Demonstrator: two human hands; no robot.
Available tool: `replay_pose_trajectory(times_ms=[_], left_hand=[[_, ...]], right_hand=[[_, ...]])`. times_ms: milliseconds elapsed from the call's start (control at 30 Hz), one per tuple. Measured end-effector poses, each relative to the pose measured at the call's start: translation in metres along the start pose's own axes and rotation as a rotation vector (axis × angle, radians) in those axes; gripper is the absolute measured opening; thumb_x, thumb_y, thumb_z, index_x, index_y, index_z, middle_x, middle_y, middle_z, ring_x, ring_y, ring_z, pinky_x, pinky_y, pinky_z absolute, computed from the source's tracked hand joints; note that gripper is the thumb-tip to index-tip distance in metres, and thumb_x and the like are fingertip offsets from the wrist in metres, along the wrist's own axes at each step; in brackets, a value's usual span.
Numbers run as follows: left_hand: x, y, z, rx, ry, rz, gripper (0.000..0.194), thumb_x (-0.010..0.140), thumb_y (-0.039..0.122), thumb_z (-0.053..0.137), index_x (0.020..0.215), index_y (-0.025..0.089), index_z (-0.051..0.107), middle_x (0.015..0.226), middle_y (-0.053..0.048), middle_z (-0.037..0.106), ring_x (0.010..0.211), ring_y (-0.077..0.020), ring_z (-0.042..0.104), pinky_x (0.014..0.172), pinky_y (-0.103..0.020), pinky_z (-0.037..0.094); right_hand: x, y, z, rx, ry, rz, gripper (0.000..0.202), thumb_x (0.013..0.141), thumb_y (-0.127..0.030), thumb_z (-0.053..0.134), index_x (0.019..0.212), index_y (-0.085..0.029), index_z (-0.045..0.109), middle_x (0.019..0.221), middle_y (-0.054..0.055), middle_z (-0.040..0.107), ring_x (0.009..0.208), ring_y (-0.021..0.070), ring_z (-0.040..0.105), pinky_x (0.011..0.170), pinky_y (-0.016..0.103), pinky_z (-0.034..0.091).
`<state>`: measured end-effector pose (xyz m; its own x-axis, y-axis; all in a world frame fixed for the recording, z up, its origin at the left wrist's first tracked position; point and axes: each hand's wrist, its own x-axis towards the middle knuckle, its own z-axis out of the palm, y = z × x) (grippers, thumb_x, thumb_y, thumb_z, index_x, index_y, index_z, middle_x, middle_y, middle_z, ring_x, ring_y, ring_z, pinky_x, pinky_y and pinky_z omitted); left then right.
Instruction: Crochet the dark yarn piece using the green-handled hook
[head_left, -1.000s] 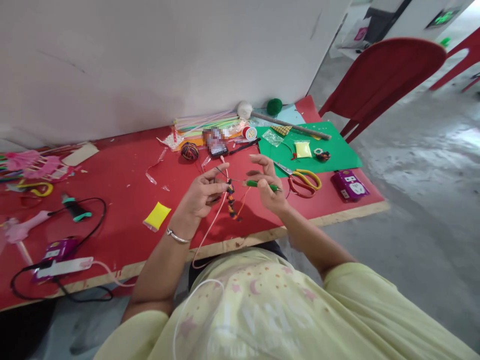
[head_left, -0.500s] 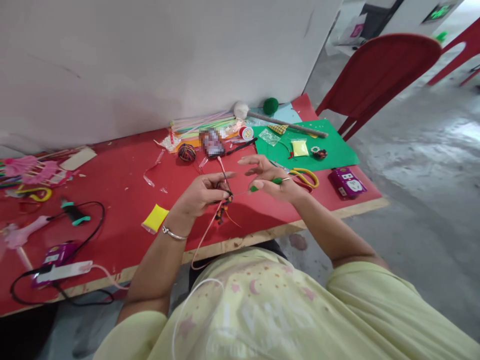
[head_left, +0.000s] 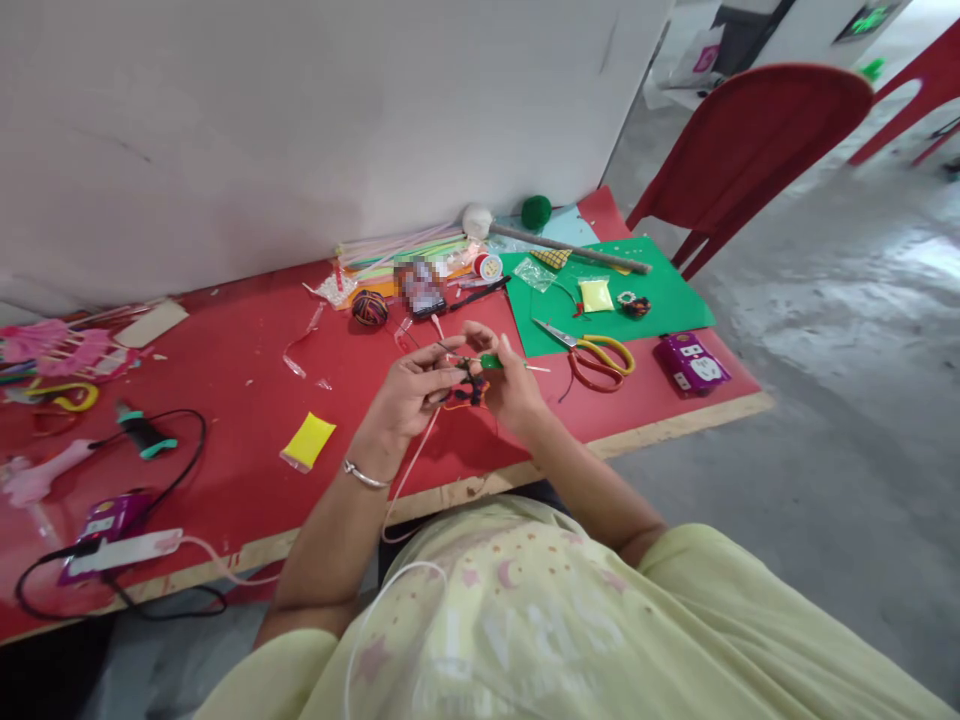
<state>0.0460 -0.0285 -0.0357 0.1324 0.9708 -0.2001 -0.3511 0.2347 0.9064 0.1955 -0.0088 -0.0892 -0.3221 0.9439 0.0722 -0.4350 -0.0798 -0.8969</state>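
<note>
Between the thumb and fingers of my left hand (head_left: 416,388) is a small dark, multicoloured piece of crocheted yarn (head_left: 472,390) with orange bits. My right hand (head_left: 508,380) grips a crochet hook (head_left: 491,361) by its green handle, its pale end sticking out to the right. The hook's tip meets the yarn piece, though the fingers partly hide where. Both hands are close together above the red table front. Behind them lies a ball of multicoloured yarn (head_left: 370,309). Scissors (head_left: 592,352) with yellow and red handles rest to the right of my right hand.
On the red table (head_left: 225,370) lie a yellow packet (head_left: 309,441), a phone (head_left: 420,288), a thread spool (head_left: 489,267) and a green sheet (head_left: 660,300). Purple power sockets (head_left: 692,362) stand at the right. Cables, a glue gun (head_left: 49,470) and cutters (head_left: 146,432) are left. A red chair (head_left: 757,150) stands beyond.
My right hand has moved left with the crochet hook, from apart to right against the yarn piece. The scissors now show fully. The view has shifted slightly.
</note>
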Motion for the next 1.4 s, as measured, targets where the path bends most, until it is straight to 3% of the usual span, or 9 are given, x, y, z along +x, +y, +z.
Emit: replay_pose_trajectory(times_ms=[100, 167, 400, 633, 767, 867, 1133, 1267, 1400], left_hand=[[-0.007, 0.012, -0.014, 0.133, -0.137, -0.064, 0.052, 0.059, 0.016, 0.089, 0.111, 0.016, 0.080, 0.062, 0.000, 0.064, 0.046, -0.0035, 0.038, 0.044, -0.019, 0.024], [-0.011, 0.015, -0.019, 0.245, -0.170, -0.061, 0.056, 0.063, 0.018, 0.088, 0.118, 0.016, 0.078, 0.065, -0.001, 0.066, 0.048, -0.0043, 0.041, 0.046, -0.020, 0.028], [-0.011, 0.011, -0.020, 0.433, -0.053, -0.002, 0.064, 0.060, 0.018, 0.086, 0.123, 0.011, 0.075, 0.070, -0.003, 0.070, 0.056, -0.0086, 0.053, 0.052, -0.021, 0.037], [-0.001, 0.005, -0.015, 0.390, 0.117, 0.078, 0.061, 0.062, 0.020, 0.085, 0.121, 0.009, 0.074, 0.055, 0.006, 0.055, 0.046, -0.0048, 0.042, 0.046, -0.020, 0.028], [0.000, 0.002, -0.007, 0.139, 0.082, 0.005, 0.059, 0.059, 0.019, 0.086, 0.116, 0.012, 0.075, 0.054, 0.006, 0.054, 0.040, -0.0019, 0.034, 0.041, -0.019, 0.021], [-0.001, 0.005, -0.005, 0.025, 0.024, -0.089, 0.056, 0.057, 0.018, 0.086, 0.112, 0.012, 0.076, 0.059, 0.003, 0.058, 0.040, -0.0005, 0.030, 0.040, -0.019, 0.014], [-0.003, 0.020, -0.025, 0.550, 0.073, 0.090, 0.043, 0.059, 0.016, 0.082, 0.102, 0.011, 0.081, 0.060, 0.003, 0.057, 0.051, -0.0060, 0.042, 0.049, -0.021, 0.029], [-0.007, 0.027, -0.025, 0.613, -0.062, 0.074, 0.029, 0.062, 0.019, 0.081, 0.090, 0.012, 0.083, 0.062, -0.001, 0.064, 0.055, -0.0100, 0.049, 0.053, -0.023, 0.035], [-0.006, 0.017, -0.017, 0.359, -0.143, 0.025, 0.034, 0.063, 0.025, 0.085, 0.095, 0.014, 0.083, 0.063, -0.004, 0.069, 0.051, -0.0090, 0.049, 0.051, -0.024, 0.035]], right_hand=[[0.015, -0.019, -0.021, -0.040, -0.203, -0.048, 0.032, 0.091, -0.053, 0.060, 0.099, -0.027, 0.077, 0.126, 0.002, 0.066, 0.085, 0.0139, 0.065, 0.090, 0.033, 0.057], [0.024, -0.037, -0.034, -0.229, -0.371, -0.107, 0.038, 0.090, -0.050, 0.064, 0.070, -0.021, 0.077, 0.127, 0.006, 0.067, 0.101, 0.0197, 0.066, 0.095, 0.037, 0.056], [0.034, -0.095, -0.038, -0.828, -0.644, -0.431, 0.030, 0.096, -0.036, 0.062, 0.076, -0.022, 0.079, 0.133, 0.007, 0.066, 0.130, 0.0236, 0.055, 0.100, 0.040, 0.054], [0.010, -0.075, -0.025, -1.316, -0.445, -0.906, 0.027, 0.098, -0.037, 0.058, 0.086, -0.021, 0.077, 0.133, 0.009, 0.067, 0.132, 0.0278, 0.052, 0.109, 0.047, 0.049], [-0.012, -0.029, -0.029, -1.541, -0.070, -1.038, 0.024, 0.095, -0.043, 0.065, 0.108, -0.025, 0.074, 0.123, 0.009, 0.071, 0.126, 0.0277, 0.059, 0.106, 0.043, 0.050], [-0.018, -0.009, -0.035, -1.458, 0.101, -1.054, 0.036, 0.087, -0.054, 0.070, 0.110, -0.027, 0.074, 0.117, 0.010, 0.072, 0.124, 0.0306, 0.060, 0.106, 0.046, 0.050], [0.003, -0.072, -0.030, -1.186, -0.429, -0.711, 0.021, 0.091, -0.047, 0.068, 0.088, -0.029, 0.079, 0.122, 0.007, 0.071, 0.124, 0.0307, 0.056, 0.108, 0.051, 0.046], [0.009, -0.085, -0.031, -0.857, -0.444, -0.374, 0.036, 0.094, -0.049, 0.063, 0.075, -0.021, 0.075, 0.094, 0.008, 0.070, 0.091, 0.0216, 0.062, 0.088, 0.041, 0.052], [0.003, -0.048, -0.025, -0.376, -0.309, 0.029, 0.047, 0.094, -0.061, 0.054, 0.081, -0.019, 0.072, 0.084, 0.004, 0.065, 0.080, 0.0171, 0.062, 0.079, 0.034, 0.053]])
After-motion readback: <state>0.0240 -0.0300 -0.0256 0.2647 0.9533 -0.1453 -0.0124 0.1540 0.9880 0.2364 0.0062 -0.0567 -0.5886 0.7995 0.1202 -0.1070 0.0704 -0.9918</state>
